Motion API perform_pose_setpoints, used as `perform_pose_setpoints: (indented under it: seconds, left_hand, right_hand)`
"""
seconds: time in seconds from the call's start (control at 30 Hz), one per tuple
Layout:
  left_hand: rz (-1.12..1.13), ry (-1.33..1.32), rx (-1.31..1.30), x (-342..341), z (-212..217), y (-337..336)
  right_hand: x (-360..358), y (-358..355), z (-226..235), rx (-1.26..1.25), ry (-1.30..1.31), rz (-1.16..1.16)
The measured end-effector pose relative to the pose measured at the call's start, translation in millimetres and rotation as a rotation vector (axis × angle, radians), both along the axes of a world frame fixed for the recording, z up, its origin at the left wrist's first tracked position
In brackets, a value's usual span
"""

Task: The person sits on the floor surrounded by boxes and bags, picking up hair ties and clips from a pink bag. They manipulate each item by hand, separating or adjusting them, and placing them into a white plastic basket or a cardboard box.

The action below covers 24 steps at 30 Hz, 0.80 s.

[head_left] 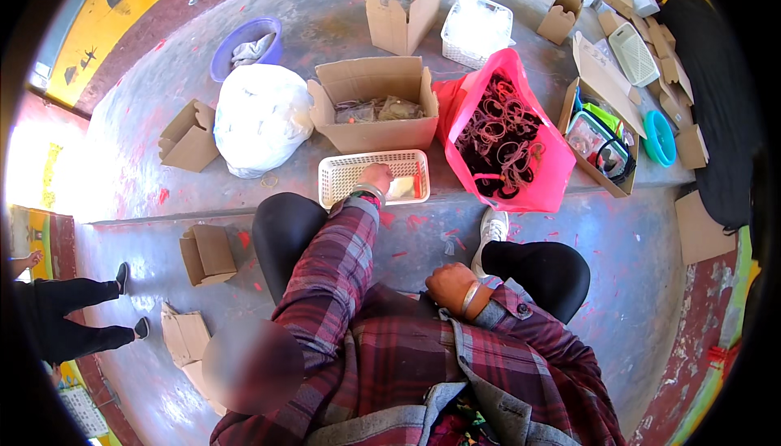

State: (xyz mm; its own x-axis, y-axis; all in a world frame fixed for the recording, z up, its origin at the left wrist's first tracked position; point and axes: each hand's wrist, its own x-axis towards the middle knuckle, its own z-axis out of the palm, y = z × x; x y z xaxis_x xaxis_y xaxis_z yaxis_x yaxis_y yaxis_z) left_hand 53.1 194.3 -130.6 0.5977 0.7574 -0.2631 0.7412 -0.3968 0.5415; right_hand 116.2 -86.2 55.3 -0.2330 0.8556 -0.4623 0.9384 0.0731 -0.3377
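My left hand reaches down into a cream plastic basket with lattice sides. Its fingertips are hidden beneath the hand. Beside it in the basket lie a pale yellowish piece and a thin red item, both too small to name. My right hand rests above my lap with its fingers curled in; whatever they may hold is hidden. A pink bag full of dark and pinkish looped cords stands right of the basket. Behind the basket, an open cardboard box contains clear packets.
A stuffed white bag, a purple basin and a small box stand to the left. Another carton and a white basket are farther back. A ledge edge crosses before me. Another person is at far left.
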Motion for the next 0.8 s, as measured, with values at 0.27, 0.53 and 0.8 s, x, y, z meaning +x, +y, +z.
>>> perform_pose_setpoints:
  seconds: [0.27,0.53,0.8]
  left_hand:
    - [-0.098,0.143,-0.032,4,44,-8]
    - [-0.094,0.189,0.006,6,49,-6]
    - [-0.156,0.159,0.142,1,40,-4]
  right_hand:
    - [1,1,6,-0.016,0.006,0.0]
    - [0,0,1,-0.007,-0.017,0.002]
    - [-1,0,0,0.016,-0.001,0.0]
